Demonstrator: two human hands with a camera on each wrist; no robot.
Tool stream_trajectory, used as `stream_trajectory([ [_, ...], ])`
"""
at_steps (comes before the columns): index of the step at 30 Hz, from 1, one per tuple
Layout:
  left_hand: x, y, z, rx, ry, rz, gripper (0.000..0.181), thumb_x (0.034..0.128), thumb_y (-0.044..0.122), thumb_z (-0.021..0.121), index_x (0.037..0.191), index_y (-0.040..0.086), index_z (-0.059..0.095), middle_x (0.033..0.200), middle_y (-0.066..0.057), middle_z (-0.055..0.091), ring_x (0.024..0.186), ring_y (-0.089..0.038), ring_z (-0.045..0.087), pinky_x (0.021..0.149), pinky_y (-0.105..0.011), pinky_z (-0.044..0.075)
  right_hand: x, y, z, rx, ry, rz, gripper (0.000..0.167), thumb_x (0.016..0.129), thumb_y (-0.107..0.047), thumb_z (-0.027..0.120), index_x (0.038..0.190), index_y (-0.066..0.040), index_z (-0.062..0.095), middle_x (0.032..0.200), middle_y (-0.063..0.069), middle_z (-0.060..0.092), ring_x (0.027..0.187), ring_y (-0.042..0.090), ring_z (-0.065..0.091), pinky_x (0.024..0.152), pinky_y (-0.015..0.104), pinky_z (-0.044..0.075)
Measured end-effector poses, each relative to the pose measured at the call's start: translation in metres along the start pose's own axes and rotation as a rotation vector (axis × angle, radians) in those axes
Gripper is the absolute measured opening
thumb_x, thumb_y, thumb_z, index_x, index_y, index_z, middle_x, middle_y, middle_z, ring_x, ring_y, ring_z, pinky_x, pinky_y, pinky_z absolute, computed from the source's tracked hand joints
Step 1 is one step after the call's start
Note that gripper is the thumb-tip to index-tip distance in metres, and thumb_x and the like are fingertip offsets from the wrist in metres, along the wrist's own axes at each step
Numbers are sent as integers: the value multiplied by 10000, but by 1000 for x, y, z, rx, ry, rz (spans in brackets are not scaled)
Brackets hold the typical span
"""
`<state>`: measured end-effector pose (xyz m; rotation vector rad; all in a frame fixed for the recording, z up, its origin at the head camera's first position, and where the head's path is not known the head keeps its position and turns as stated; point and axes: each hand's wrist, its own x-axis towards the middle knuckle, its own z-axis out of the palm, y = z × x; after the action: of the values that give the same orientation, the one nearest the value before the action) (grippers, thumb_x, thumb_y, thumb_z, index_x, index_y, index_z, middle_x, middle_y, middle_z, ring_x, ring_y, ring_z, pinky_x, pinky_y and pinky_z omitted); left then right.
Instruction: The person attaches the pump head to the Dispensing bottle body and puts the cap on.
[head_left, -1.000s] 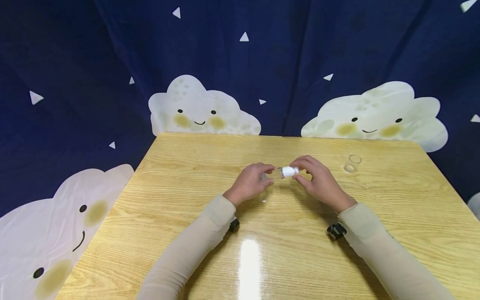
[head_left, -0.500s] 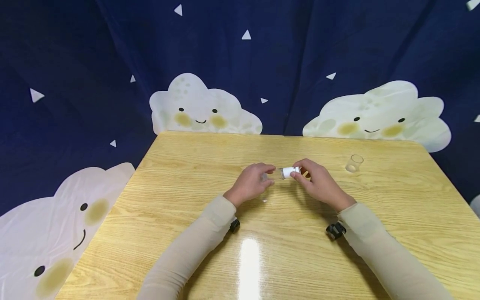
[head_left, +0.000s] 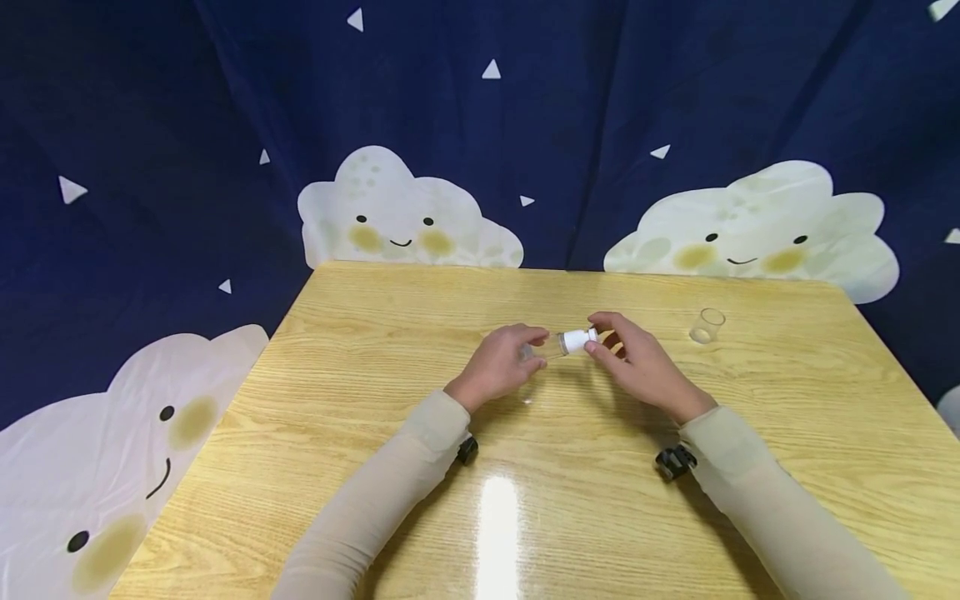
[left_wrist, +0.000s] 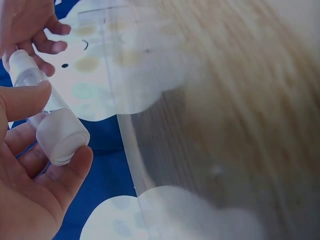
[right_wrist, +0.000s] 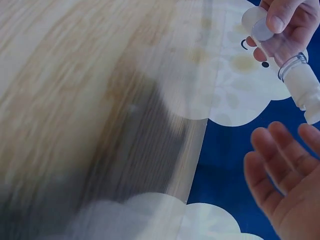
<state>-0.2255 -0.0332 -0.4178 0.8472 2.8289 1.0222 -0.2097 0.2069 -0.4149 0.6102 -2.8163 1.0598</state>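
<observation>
A small clear bottle [head_left: 554, 347] with a white pump top [head_left: 576, 341] is held sideways above the table. My left hand [head_left: 493, 365] grips its base end; in the left wrist view the thumb lies along the bottle and the fingers curl under the frosted base [left_wrist: 62, 134]. At the opposite end, my right hand [head_left: 639, 367] has thumb and index finger around the narrow tip of the pump top, seemingly pinching it. The right wrist view shows other right fingers [right_wrist: 272, 155] spread below the pump top, its thumb out of sight.
A clear open cylinder [head_left: 707, 326], like a cover, stands on the wooden table [head_left: 360, 358] to the right, beyond my right hand. A small clear piece [head_left: 528, 395] shows below the left hand. Behind hangs a dark blue curtain [head_left: 450, 100] with clouds.
My right fingers have shifted on the pump top, drawing in around it and then spreading apart again towards its tip. The left hand and bottle stay nearly in place.
</observation>
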Motion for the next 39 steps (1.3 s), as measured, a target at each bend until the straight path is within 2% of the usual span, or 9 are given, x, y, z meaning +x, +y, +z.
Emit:
stream_trajectory([
  [5, 0, 0, 0, 1, -27, -15, 442, 922, 179, 708, 1344, 83, 616, 1214, -106, 707, 1113, -247, 655, 983, -391, 537, -1, 0, -1, 42, 8, -34, 553, 916, -186, 706, 1405, -67, 477, 1280, 147, 614, 986, 240, 635, 802, 386, 540],
  [9, 0, 0, -1, 17, -24, -10, 437, 924, 189, 707, 1342, 97, 619, 1211, -102, 708, 1097, -234, 658, 967, -378, 542, -1, -1, -1, 38, 57, -117, 566, 853, -48, 744, 1369, -69, 510, 1273, 134, 622, 998, 257, 627, 785, 460, 533],
  [13, 0, 1, -1, 15, -19, -6, 431, 924, 189, 708, 1337, 101, 624, 1206, -107, 708, 1090, -236, 659, 959, -383, 545, -2, -1, -1, 0, 118, -200, 518, 820, 17, 755, 1294, -79, 569, 1219, 109, 632, 979, 265, 624, 738, 446, 536],
  [18, 0, 0, -1, 15, -25, 1, 436, 931, 198, 702, 1344, 88, 617, 1210, -107, 705, 1089, -237, 658, 947, -375, 548, 0, -2, 2, -54, 161, -252, 384, 826, 32, 755, 1165, -107, 638, 1153, 73, 658, 907, 198, 623, 688, 395, 542],
  [22, 1, 0, 1, 25, -28, 5, 438, 933, 205, 698, 1348, 93, 613, 1213, -95, 706, 1092, -224, 657, 942, -348, 547, 1, -2, 3, -75, 170, -253, 318, 836, 26, 751, 1107, -115, 663, 1094, 51, 679, 852, 148, 599, 671, 365, 542],
  [32, 1, 1, 2, 30, -30, -4, 440, 925, 189, 707, 1343, 88, 616, 1209, -89, 708, 1098, -231, 651, 958, -369, 544, 1, -1, 3, -85, 149, -225, 302, 860, -3, 739, 1130, -113, 661, 1087, 49, 687, 850, 161, 610, 678, 370, 545],
  [39, 1, 2, 3, 12, -28, -12, 434, 927, 188, 704, 1340, 86, 618, 1212, -83, 708, 1119, -235, 641, 978, -376, 535, 1, -2, 2, -87, 112, -188, 280, 875, -48, 738, 1141, -96, 668, 1042, 56, 699, 827, 148, 615, 684, 327, 540],
])
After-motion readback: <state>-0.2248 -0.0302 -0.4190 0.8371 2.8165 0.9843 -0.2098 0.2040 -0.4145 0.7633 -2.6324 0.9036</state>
